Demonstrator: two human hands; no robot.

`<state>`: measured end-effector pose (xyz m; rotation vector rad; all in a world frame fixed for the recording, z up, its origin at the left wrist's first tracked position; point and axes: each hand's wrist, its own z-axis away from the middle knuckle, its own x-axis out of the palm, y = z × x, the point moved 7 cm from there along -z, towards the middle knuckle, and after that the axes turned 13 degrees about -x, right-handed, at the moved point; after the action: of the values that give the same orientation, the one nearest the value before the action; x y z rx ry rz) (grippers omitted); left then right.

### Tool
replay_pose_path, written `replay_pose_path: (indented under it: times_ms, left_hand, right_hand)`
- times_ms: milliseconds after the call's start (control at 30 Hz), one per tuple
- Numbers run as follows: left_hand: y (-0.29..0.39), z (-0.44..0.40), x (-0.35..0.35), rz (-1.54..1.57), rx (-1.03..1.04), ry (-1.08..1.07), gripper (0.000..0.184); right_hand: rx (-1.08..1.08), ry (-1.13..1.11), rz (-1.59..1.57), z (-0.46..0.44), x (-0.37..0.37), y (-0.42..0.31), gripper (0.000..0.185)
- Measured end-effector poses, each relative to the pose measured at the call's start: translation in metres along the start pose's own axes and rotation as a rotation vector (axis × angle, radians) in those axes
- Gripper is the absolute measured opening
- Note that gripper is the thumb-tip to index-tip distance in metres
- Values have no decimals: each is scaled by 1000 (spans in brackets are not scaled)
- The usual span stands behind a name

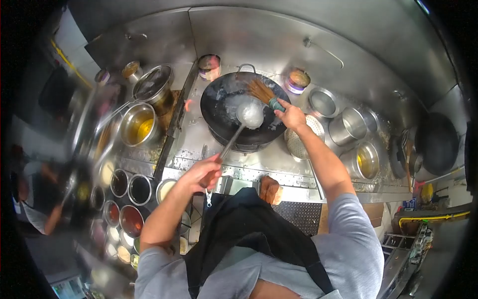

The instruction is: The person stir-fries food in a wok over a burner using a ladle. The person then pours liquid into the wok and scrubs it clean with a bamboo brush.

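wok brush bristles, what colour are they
Orange-brown; the wok brush bristles show best in the head view.

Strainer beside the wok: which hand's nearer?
Right. The right hand, gripping the brush, is at the strainer's upper edge in the picture; the left hand, holding the ladle, is well off to its left.

In the left grip [204,173], a long-handled silvery ladle [231,144] of smooth, shiny metal. In the right grip [292,117], a brown-bristled brush [261,91] of rough, dry-looking fibre. Beyond the left grip, a round black wok [215,97] of dark metal, mostly matt. Beside the right grip, a round, pale strainer [297,143] of perforated metal. Around both, a silvery metal tabletop [191,137], glossy, spotted.
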<state>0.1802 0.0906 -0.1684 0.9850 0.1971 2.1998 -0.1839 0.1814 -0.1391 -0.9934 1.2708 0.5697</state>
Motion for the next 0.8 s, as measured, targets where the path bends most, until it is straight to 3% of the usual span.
replay_pose_path:
  times_ms: [67, 100, 167, 200, 233, 267, 300, 333, 367, 433, 467, 567, 633, 667, 700, 800]
  left_hand:
    - [7, 7, -28, -564, -4, 235, 77]
    - [10, 14, -37, -574, -6, 234, 77]
    - [36, 35, -51, -1522, 192, 670, 75]
    - [41, 39, -60, -1530, 199, 669, 75]
    - [50, 44, -70, -1447, 300, 698, 62]
    - [58, 49, -81, -1362, 398, 723, 51]
    - [60, 49, -92, -1366, 402, 723, 51]
    - [60, 47, -103, -1419, 314, 745, 40]
    - [62, 45, -114, -1478, 226, 767, 30]
    - [69, 60, -110, -1512, 280, 861, 24]
    - [67, 70, -109, -1533, 311, 945, 20]
    - [71, 82, -112, -1548, 443, 1120, 18]
    - [76, 89, -109, -1564, 699, 1207, 21]
    - [72, 86, -112, -1567, 701, 1201, 21]
    - [70, 85, -118, -1554, 631, 1220, 23]
    - [77, 79, -127, -1573, 513, 1205, 29]
  right_hand:
    - [0, 165, -311, 4, -20, 0, 56]
    - [-34, 235, -383, 1, -19, 6, 56]
    - [-48, 297, -463, 11, -22, -5, 56]
    - [-73, 348, -543, 16, -24, -12, 56]
    - [-197, 423, -589, 19, -14, -19, 56]
    - [-196, 291, -564, 23, 5, -18, 56]
    - [-186, 99, -308, 20, 26, -15, 55]
    - [-171, -92, -51, 20, 42, -13, 55]
    - [-167, -80, -55, 20, 42, -9, 55]
    - [35, -45, -233, 17, 27, 4, 55]
    - [37, -42, -234, 18, 23, 0, 55]
    - [9, 243, -691, 28, 6, -20, 56]
    - [-34, 128, -543, 23, 22, -19, 56]
    - [-82, 2, -396, 20, 34, -19, 57]
    - [13, -33, -285, 16, 30, -14, 57]
    - [95, 115, -447, 27, 10, -21, 56]
